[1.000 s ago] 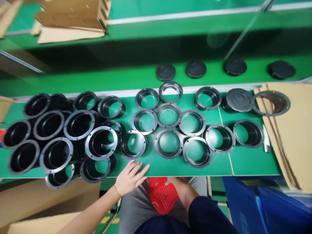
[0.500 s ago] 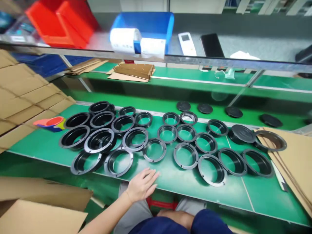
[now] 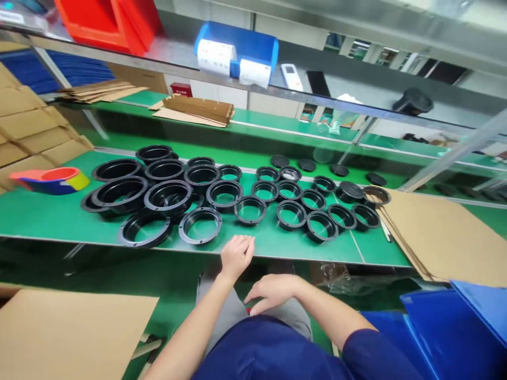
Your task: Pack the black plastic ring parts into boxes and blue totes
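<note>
My left hand (image 3: 236,257) rests at the front edge of the green table (image 3: 269,248), its fingers curled together, with nothing visible in them. Over my lap is my right hand (image 3: 271,292), fingers spread and holding nothing. Nearest to my left hand are a black flanged ring (image 3: 250,221) and a wider black ring (image 3: 181,226) to its left. Several larger black rings (image 3: 150,196) overlap at the left of the table. Several smaller ones (image 3: 291,226) stand to the right, beside a black piece with a closed top (image 3: 350,190).
Flat cardboard (image 3: 447,227) lies at the right end; blue sheets (image 3: 443,327) are below it. A red, blue and yellow tape roll (image 3: 59,184) sits at left. Overhead, a shelf (image 3: 166,63) carries a red bin (image 3: 113,26) and a blue bin (image 3: 253,42). Cardboard (image 3: 75,332) lies at lower left.
The view has swung to the right and down. My left hand has gone from spread fingers to curled ones. My right hand has come into clear view above my lap.
</note>
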A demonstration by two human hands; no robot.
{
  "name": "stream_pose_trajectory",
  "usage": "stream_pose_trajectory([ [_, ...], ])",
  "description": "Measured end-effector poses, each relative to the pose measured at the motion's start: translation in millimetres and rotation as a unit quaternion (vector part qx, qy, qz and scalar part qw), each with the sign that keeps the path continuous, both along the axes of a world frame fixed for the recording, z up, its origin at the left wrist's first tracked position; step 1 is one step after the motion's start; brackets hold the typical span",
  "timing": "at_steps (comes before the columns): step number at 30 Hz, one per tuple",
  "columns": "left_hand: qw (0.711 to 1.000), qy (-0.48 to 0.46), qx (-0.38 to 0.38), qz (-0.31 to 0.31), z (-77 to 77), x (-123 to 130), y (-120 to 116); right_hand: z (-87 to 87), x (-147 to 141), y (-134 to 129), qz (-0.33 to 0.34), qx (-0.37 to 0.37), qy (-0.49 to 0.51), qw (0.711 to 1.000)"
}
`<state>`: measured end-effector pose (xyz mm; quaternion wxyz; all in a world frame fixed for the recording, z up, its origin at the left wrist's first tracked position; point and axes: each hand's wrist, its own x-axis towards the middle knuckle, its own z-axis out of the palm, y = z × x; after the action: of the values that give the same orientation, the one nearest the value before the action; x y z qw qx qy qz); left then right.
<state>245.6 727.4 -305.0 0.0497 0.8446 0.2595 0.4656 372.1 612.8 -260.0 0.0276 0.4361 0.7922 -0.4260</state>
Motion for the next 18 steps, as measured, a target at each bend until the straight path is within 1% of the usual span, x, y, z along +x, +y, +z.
stream_pose_trajectory([
  [1, 1.000, -0.005, 0.001, -0.001, 0.1, 0.7, -0.7, 29.1, 13.5, -2.2, -0.012, 0.026, 0.055, 0.998],
  [2, 1.000, -0.011, 0.001, -0.002, 0.4, 1.2, -1.3, 57.1, 27.8, -2.4, -0.040, 0.059, 0.108, 0.992],
  [3, 1.000, -0.015, -0.001, -0.005, 0.8, 1.5, -1.7, 82.7, 43.0, 0.4, -0.083, 0.097, 0.151, 0.980],
  [4, 1.000, -0.018, -0.005, -0.008, 1.3, 1.3, -1.8, 104.4, 59.4, 7.2, -0.138, 0.137, 0.180, 0.964],
  [5, 1.000, -0.019, -0.009, -0.011, 1.7, 0.8, -1.8, 121.6, 76.9, 18.5, -0.202, 0.172, 0.202, 0.943],
  [6, 1.000, -0.019, -0.012, -0.014, 2.1, -0.1, -1.5, 134.0, 95.6, 34.5, -0.271, 0.201, 0.220, 0.915],
  [7, 1.000, -0.018, -0.009, -0.017, 2.2, -1.5, -1.1, 141.9, 115.4, 54.5, -0.339, 0.223, 0.235, 0.883],
  [9, 1.000, -0.012, 0.011, -0.020, 1.7, -5.1, 0.0, 147.3, 156.6, 103.2, -0.473, 0.239, 0.258, 0.808],
  [11, 0.999, -0.004, 0.041, -0.025, 0.4, -9.3, 0.9, 144.1, 197.0, 155.2, -0.599, 0.228, 0.253, 0.725],
  [12, 0.998, -0.001, 0.055, -0.029, -0.6, -11.2, 1.1, 140.8, 215.7, 179.7, -0.649, 0.218, 0.242, 0.687],
  [13, 0.997, 0.001, 0.065, -0.035, -1.8, -12.9, 0.8, 136.7, 233.1, 202.4, -0.688, 0.206, 0.230, 0.657],
  [14, 0.997, 0.002, 0.069, -0.042, -3.5, -14.3, 0.3, 132.0, 248.9, 223.2, -0.715, 0.195, 0.217, 0.635],
  [15, 0.997, -0.001, 0.068, -0.048, -5.9, -15.4, -0.2, 126.6, 263.1, 242.2, -0.732, 0.186, 0.206, 0.623],
  [17, 0.997, -0.020, 0.054, -0.046, -14.3, -17.7, -0.3, 114.0, 287.2, 275.8, -0.748, 0.167, 0.188, 0.614],
  [18, 0.998, -0.027, 0.049, -0.036, -20.6, -19.4, 1.0, 107.1, 297.4, 291.0, -0.750, 0.158, 0.183, 0.615],
])
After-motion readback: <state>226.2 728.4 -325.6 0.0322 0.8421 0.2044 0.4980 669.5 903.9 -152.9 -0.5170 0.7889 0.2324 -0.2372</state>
